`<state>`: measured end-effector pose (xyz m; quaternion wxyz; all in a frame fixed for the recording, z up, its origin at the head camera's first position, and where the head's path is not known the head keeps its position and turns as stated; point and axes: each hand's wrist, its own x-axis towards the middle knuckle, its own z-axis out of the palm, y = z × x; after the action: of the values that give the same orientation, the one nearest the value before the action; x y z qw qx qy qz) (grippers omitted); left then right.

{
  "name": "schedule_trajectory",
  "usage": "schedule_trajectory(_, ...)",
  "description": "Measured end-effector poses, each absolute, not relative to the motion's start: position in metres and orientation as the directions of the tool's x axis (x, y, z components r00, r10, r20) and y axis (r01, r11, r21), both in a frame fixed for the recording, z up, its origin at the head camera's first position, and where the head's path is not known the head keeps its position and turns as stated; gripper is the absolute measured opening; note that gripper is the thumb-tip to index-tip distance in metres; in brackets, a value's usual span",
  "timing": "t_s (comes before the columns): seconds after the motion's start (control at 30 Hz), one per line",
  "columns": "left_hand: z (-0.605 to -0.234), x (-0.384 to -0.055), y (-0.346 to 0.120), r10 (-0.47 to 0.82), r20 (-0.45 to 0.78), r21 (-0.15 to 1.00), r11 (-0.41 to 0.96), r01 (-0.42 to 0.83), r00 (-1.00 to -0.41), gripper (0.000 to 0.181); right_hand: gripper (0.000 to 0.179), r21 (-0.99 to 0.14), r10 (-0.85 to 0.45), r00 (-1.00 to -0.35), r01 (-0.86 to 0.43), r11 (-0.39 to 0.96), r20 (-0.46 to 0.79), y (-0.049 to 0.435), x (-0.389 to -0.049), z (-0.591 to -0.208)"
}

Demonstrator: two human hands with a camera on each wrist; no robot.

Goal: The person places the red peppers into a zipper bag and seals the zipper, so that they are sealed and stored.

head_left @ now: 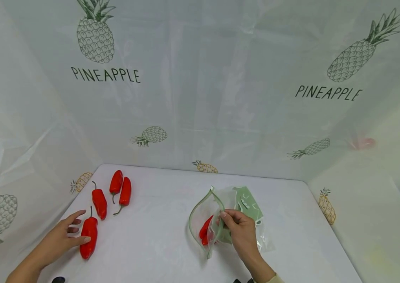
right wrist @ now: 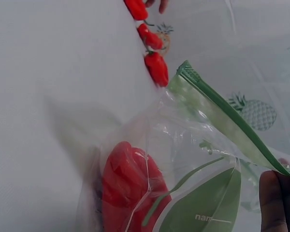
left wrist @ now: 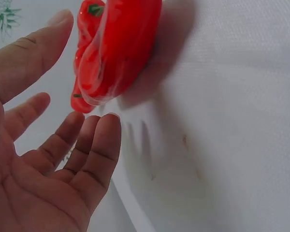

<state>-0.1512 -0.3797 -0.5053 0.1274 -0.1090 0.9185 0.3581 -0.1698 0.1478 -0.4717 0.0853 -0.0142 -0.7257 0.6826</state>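
My left hand (head_left: 56, 239) is at the left of the table, fingers spread, its thumb over the nearest red chili pepper (head_left: 88, 237). In the left wrist view that hand (left wrist: 48, 169) curves loosely, with the pepper (left wrist: 130, 38) just beyond its fingertips. My right hand (head_left: 244, 234) pinches the green zip edge of a clear resealable bag (head_left: 251, 206), whose mouth gapes to the left. Red peppers (right wrist: 121, 179) lie inside the bag (right wrist: 198, 198), partly hidden by its green leaf print. In the right wrist view, only the fingers (right wrist: 273, 203) of the right hand show.
Three more red peppers lie beyond the left hand: one close by (head_left: 99, 202) and a pair, the left pepper (head_left: 116, 182) and the right pepper (head_left: 125, 192). A pineapple-print sheet (head_left: 200, 86) surrounds the white table (head_left: 157, 220). A dark round object (head_left: 58, 280) shows at the bottom edge.
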Motion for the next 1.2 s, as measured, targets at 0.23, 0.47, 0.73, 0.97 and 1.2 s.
schedule_trajectory(0.23,-0.512,-0.154,-0.378,-0.127,-0.348,0.641,0.69,-0.335,-0.929,0.124,0.011,-0.993,0.139,-0.985,-0.095,0.067,0.103,0.147,-0.169,-0.472)
schedule_trajectory(0.47,-0.516,-0.156,-0.377,-0.159,-0.363,0.616,0.698,-0.364,-0.918,0.126,0.011,-0.994,0.139,-0.985,-0.092,0.066,0.101,0.147,-0.168,-0.473)
schedule_trajectory(0.73,-0.522,-0.155,-0.379,-0.118,-0.374,0.636,0.689,-0.347,-0.92,0.131,0.011,-0.994,0.137,-0.986,-0.088,0.065,0.097,0.146,-0.167,-0.472)
schedule_trajectory(0.97,-0.524,-0.152,-0.378,-0.107,-0.356,0.668,0.666,-0.333,-0.928,0.126,0.01,-0.993,0.136,-0.985,-0.096,0.066,0.104,0.145,-0.166,-0.472)
schedule_trajectory(1.2,-0.526,-0.15,-0.377,-0.119,-0.359,0.686,0.639,-0.348,-0.926,0.126,0.01,-0.993,0.13,-0.986,-0.093,0.069,0.102,0.146,-0.165,-0.471)
